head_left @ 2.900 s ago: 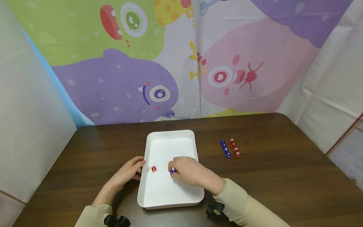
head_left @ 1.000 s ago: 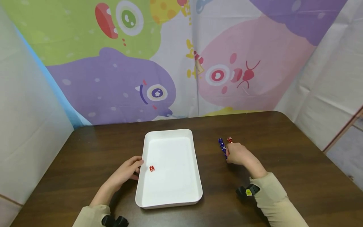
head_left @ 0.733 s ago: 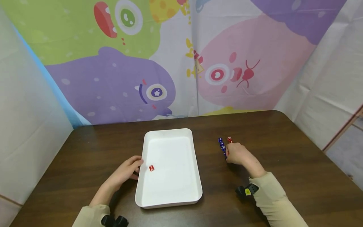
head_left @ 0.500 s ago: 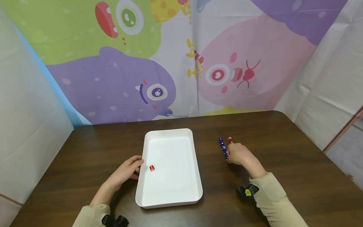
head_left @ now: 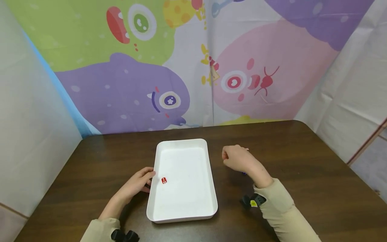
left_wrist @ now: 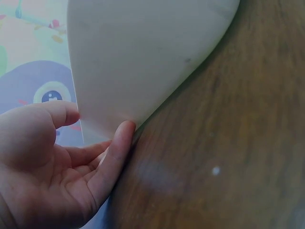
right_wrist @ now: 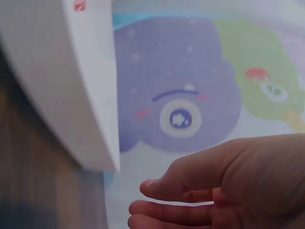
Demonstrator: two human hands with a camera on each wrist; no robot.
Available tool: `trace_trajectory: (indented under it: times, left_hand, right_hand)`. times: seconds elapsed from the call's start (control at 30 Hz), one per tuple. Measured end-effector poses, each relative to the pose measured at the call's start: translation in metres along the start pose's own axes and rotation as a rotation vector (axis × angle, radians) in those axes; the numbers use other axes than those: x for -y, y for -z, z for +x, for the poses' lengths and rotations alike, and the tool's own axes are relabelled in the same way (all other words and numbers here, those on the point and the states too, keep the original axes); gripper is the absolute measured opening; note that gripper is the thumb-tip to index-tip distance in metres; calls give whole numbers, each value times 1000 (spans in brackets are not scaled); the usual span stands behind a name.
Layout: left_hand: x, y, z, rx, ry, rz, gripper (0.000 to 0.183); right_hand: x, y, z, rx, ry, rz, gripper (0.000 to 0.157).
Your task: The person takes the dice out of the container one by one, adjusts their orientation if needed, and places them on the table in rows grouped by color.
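A white tray (head_left: 181,215) lies on the brown table, with one red die (head_left: 164,180) inside near its left wall. At that side my left hand (head_left: 137,184) holds the tray, thumb at the rim and a finger against the lower outer wall, as the left wrist view shows. My right hand (head_left: 240,159) is to the right of the tray, apart from it, with fingers loosely bent; nothing shows between thumb and fingertips in the right wrist view. Behind it, most of the red and blue dice are hidden; a bit of one blue die (head_left: 244,173) peeks out.
The dark wooden table (head_left: 290,168) runs back to a cartoon-printed cloth (head_left: 257,67). White cloth hangs at both sides. Black wrist devices are strapped at both sleeves.
My right hand carried the blue die from the tray to the dice at the right, let go, and has now moved left toward the tray. The left hand stays at the tray.
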State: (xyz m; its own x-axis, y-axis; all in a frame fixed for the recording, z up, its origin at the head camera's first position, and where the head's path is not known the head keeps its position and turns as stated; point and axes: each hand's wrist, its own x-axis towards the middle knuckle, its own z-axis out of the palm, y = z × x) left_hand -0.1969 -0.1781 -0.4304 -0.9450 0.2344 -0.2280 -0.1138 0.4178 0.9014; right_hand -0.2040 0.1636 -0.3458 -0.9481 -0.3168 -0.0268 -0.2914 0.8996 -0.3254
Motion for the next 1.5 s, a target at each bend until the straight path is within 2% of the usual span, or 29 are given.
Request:
trace_trajectory:
  times: [0.17, 0.4, 0.57, 0.77, 0.9, 1.07, 1.3, 1.5]
  left_hand:
    - [-1, 0, 1, -3, 0, -7, 49]
    - [-1, 0, 1, -6, 6, -3, 48]
    - [0, 0, 0, -6, 5, -1, 50]
    - [1, 0, -1, 1, 2, -4, 50]
    - [1, 0, 0, -2, -2, -11, 49]
    - [2, 0, 2, -1, -6, -15, 47]
    - [3, 0, 1, 7, -12, -17, 44]
    - [1, 0, -1, 28, -26, -28, 46]
  right_hand:
    - [20, 0, 13, -14, 102, -8, 9]
    - [50, -4, 29, 35, 166, 10, 10]
    - [68, -14, 40, 38, 253, 26, 15]
    - [91, -29, 50, 34, 344, -21, 18]
    - [104, -39, 57, 87, 378, -56, 23]
    - [116, -54, 62, 198, 444, -135, 26]
    - [129, -67, 58, 288, 429, -234, 26]
    - [134, -74, 57, 291, 422, -319, 28]
